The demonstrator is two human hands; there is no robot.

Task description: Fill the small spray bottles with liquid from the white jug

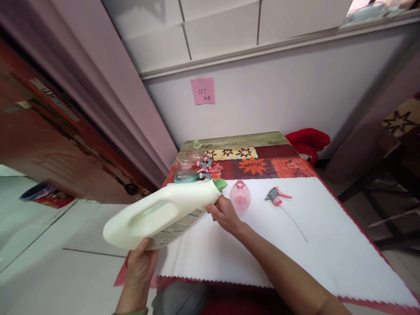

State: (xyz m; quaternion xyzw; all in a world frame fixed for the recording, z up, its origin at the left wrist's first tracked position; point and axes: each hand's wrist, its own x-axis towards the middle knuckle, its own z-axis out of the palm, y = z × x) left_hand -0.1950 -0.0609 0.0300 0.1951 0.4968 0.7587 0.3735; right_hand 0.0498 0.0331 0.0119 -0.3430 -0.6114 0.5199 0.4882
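head view: cupping the base of a jug (138, 221) in the left hand (141, 259), curling partly hidden fingers underneath; pinching the neck between thumb and fingers of the right hand (226, 215). tilting it, pale cream with a printed label (177, 228), over the left edge of the table (265, 139), pointing its green spout (220, 185) toward a pink bottle (240, 201).

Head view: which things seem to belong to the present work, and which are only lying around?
Seemingly in the job:
white jug, held by left hand and right hand
open pink bottle
detached spray head

Probably just around:
teal spray bottle, lying down
pink wall note
red item, far right
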